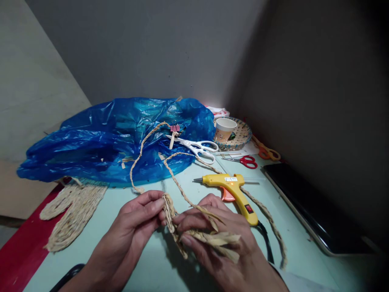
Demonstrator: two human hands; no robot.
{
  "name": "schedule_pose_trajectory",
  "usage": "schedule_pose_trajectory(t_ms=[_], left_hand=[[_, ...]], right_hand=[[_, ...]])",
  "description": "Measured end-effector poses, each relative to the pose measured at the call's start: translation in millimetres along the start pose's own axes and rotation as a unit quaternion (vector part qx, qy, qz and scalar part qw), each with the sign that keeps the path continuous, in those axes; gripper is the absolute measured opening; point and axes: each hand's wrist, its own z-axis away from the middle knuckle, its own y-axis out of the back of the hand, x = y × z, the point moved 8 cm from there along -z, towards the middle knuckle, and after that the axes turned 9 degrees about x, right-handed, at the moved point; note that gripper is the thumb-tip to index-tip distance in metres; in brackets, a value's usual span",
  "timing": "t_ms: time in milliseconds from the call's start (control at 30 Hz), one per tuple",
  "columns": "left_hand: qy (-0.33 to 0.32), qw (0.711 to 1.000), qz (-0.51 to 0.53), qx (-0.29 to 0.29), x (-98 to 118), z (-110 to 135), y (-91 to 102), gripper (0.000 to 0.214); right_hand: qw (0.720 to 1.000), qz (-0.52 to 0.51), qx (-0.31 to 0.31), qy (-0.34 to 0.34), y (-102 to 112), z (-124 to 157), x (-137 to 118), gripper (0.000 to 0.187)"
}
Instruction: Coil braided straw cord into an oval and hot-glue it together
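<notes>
Between my two hands is a small coiled piece of braided straw (pixel 170 215), seen nearly edge-on. My left hand (pixel 133 227) is closed on its upper left end, thumb and fingers pinching it. My right hand (pixel 221 235) pinches loose straw ends (pixel 225 241) at the piece's right side; its fingertips touch the coil. A twisted straw cord (pixel 179 184) runs from my hands up over the table, and another length (pixel 141 154) loops up to a pink binder clip (pixel 174 128). Beyond my right hand lies a yellow glue gun (pixel 232 184), its small light lit.
A crumpled blue plastic bag (pixel 106 138) covers the back left. White scissors (pixel 200 148), red scissors (pixel 247 162) and a basket (pixel 243 136) holding a paper cup (pixel 225 129) stand behind. A black tablet (pixel 313 207) lies right, a flat woven straw piece (pixel 75 211) left.
</notes>
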Motion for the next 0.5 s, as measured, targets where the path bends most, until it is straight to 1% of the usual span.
schedule_pose_trajectory(t_ms=[133,167,267,300,367,433,500], left_hand=[[-0.007,1.000,0.014,0.004,-1.3,-1.7,1.0,0.023],[-0.008,1.000,0.022,0.003,-1.6,-2.7,1.6,0.022],[-0.015,0.999,0.042,-0.009,-0.9,-6.1,2.7,0.017],[-0.017,0.999,0.047,-0.013,-0.5,-7.1,2.8,0.015],[-0.016,0.998,0.055,-0.019,-0.2,-8.4,2.7,0.012],[-0.013,0.998,0.062,-0.022,-0.8,-8.3,2.2,0.010],[-0.009,0.997,0.068,-0.023,-2.0,-7.3,1.5,0.009]], right_hand=[[1.000,-0.003,-0.025,-0.014,-1.6,-1.2,-0.4,0.009],[1.000,0.000,-0.024,-0.013,-1.1,-1.1,-0.8,0.013],[0.999,0.016,-0.028,0.000,-2.2,1.2,-1.0,0.036],[0.999,0.017,-0.031,0.008,-3.5,2.4,-0.7,0.039],[0.999,0.009,-0.037,0.024,-6.2,4.9,-0.3,0.038],[0.999,-0.001,-0.028,0.035,-5.9,5.7,-0.1,0.035],[0.999,-0.005,-0.025,0.040,-5.0,4.9,-0.7,0.036]])
